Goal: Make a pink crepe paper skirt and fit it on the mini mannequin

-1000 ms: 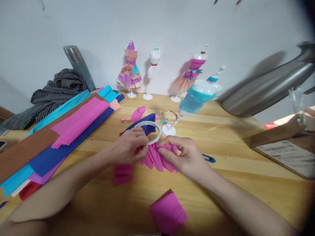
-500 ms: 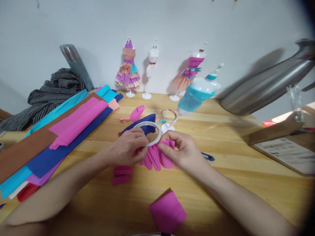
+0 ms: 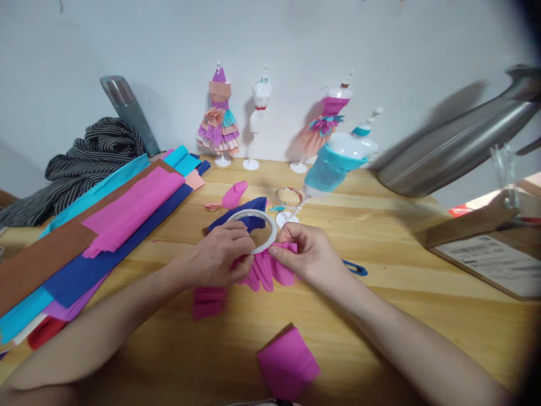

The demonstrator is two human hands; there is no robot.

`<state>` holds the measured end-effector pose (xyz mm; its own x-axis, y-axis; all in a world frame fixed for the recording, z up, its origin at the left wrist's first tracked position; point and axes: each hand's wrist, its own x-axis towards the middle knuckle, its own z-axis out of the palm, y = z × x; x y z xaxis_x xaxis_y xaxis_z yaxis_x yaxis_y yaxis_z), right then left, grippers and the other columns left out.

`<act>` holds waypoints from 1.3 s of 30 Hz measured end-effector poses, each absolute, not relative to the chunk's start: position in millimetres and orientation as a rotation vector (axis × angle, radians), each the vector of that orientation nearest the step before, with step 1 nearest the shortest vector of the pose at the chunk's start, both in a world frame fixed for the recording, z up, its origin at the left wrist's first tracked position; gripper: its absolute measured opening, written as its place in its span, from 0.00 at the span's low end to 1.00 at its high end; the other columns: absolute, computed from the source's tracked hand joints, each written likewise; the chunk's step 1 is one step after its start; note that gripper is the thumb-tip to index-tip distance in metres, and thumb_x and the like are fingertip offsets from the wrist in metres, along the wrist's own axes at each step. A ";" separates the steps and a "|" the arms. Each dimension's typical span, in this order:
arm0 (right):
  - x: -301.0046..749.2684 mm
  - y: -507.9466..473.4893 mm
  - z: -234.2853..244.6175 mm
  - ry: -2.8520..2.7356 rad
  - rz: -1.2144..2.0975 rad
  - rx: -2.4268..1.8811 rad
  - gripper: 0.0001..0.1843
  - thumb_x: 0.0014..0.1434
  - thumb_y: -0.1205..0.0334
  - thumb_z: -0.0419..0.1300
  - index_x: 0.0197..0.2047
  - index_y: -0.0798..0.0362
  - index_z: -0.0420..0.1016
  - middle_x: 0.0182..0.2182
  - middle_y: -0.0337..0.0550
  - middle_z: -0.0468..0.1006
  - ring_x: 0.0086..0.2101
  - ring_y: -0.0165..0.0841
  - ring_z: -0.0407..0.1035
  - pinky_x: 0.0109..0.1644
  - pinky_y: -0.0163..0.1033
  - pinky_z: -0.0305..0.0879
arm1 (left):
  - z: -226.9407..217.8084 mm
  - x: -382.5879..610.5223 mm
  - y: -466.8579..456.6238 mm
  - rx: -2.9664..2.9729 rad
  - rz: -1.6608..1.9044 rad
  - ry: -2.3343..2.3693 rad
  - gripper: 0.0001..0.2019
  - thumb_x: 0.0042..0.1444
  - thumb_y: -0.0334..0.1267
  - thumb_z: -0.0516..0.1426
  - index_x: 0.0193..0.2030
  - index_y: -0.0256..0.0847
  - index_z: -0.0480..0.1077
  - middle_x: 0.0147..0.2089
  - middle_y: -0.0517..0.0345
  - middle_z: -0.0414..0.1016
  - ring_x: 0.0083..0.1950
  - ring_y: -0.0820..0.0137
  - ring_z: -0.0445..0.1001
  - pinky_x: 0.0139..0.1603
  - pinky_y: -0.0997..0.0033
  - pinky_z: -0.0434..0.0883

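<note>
I have both hands working over the middle of the wooden table (image 3: 401, 316), with the pink ruffle (image 3: 266, 273) stretched between them. Its long axis runs across my view from left to right, the gathered top edge climbing a little toward the right hand (image 3: 310, 256). The pleats point down and toward me, fanning out to an uneven lower edge.

It looks like thin, matte paper in a strong pink, puckered tight along the top and looser below, with shadowed folds between the pleats. A flat flap of it shows by the right fingertips.

I see the right hand pinching the top edge between thumb and forefinger. The left hand (image 3: 226, 254) is curled, its thumb and forefinger pressed together on the ruffle's left end, while its knuckles cover the near left part of a white tape roll (image 3: 274, 230). The roll sits just above the ruffle, tilted, and navy paper (image 3: 258, 203) shows behind it and through its opening. A pink square (image 3: 289, 361) lies nearer me
</note>
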<state>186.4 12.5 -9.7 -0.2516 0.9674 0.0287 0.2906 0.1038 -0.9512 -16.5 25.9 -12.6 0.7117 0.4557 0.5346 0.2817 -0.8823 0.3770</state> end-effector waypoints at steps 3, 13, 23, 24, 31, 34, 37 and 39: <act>186.1 15.8 -10.7 -1.553 1.254 -1.263 0.27 0.41 0.48 0.72 0.18 0.50 0.57 0.14 0.30 0.59 0.17 0.22 0.50 0.19 0.31 0.45 | -10.7 -16.8 24.9 2.659 0.924 0.581 0.12 0.54 0.24 0.49 0.24 0.42 0.52 0.22 0.66 0.54 0.26 0.73 0.55 0.39 0.69 0.65; 191.5 27.6 -13.0 -1.467 1.617 -1.044 0.26 0.41 0.46 0.73 0.20 0.53 0.62 0.17 0.30 0.61 0.20 0.23 0.51 0.24 0.33 0.46 | -8.4 -20.4 32.1 2.493 0.779 0.545 0.13 0.55 0.26 0.48 0.23 0.43 0.48 0.22 0.64 0.54 0.29 0.71 0.58 0.35 0.69 0.62; 192.9 20.0 -9.1 -1.495 1.478 -1.177 0.27 0.48 0.38 0.67 0.22 0.53 0.63 0.16 0.32 0.61 0.18 0.23 0.51 0.21 0.32 0.45 | -14.2 -23.5 33.5 2.339 0.779 0.678 0.15 0.58 0.30 0.49 0.22 0.42 0.49 0.22 0.66 0.51 0.28 0.74 0.57 0.40 0.70 0.65; 192.4 19.7 -8.5 -1.510 1.472 -1.173 0.27 0.48 0.38 0.67 0.22 0.53 0.63 0.16 0.32 0.61 0.18 0.23 0.52 0.21 0.32 0.46 | -14.8 -23.8 33.4 2.325 0.784 0.699 0.14 0.58 0.30 0.49 0.22 0.42 0.50 0.22 0.66 0.51 0.28 0.74 0.58 0.39 0.70 0.64; 188.1 14.7 -14.6 -1.657 1.136 -1.180 0.17 0.52 0.51 0.64 0.22 0.52 0.63 0.18 0.34 0.63 0.21 0.26 0.56 0.24 0.34 0.53 | -11.6 -23.4 33.0 2.269 0.755 0.754 0.14 0.57 0.29 0.49 0.22 0.40 0.49 0.23 0.65 0.53 0.27 0.76 0.56 0.30 0.72 0.54; 187.5 11.6 -15.5 -1.769 1.035 -1.140 0.14 0.55 0.56 0.61 0.23 0.53 0.66 0.18 0.36 0.65 0.23 0.27 0.58 0.27 0.35 0.55 | -11.4 -23.0 32.4 2.298 0.757 0.738 0.14 0.57 0.29 0.48 0.22 0.41 0.49 0.23 0.65 0.53 0.27 0.75 0.56 0.30 0.72 0.54; 187.9 12.5 -15.0 -1.738 1.109 -1.104 0.15 0.55 0.54 0.60 0.22 0.53 0.66 0.18 0.35 0.63 0.22 0.27 0.56 0.26 0.34 0.53 | -13.2 -22.6 32.0 2.328 0.786 0.721 0.14 0.56 0.29 0.49 0.22 0.41 0.49 0.22 0.65 0.53 0.28 0.74 0.57 0.31 0.71 0.56; 188.2 14.4 -15.2 -1.681 1.189 -1.089 0.17 0.55 0.52 0.60 0.21 0.53 0.64 0.17 0.34 0.61 0.21 0.26 0.54 0.24 0.34 0.51 | -14.1 -22.0 31.9 2.343 0.814 0.716 0.14 0.55 0.28 0.49 0.22 0.41 0.49 0.22 0.65 0.53 0.28 0.74 0.57 0.32 0.71 0.57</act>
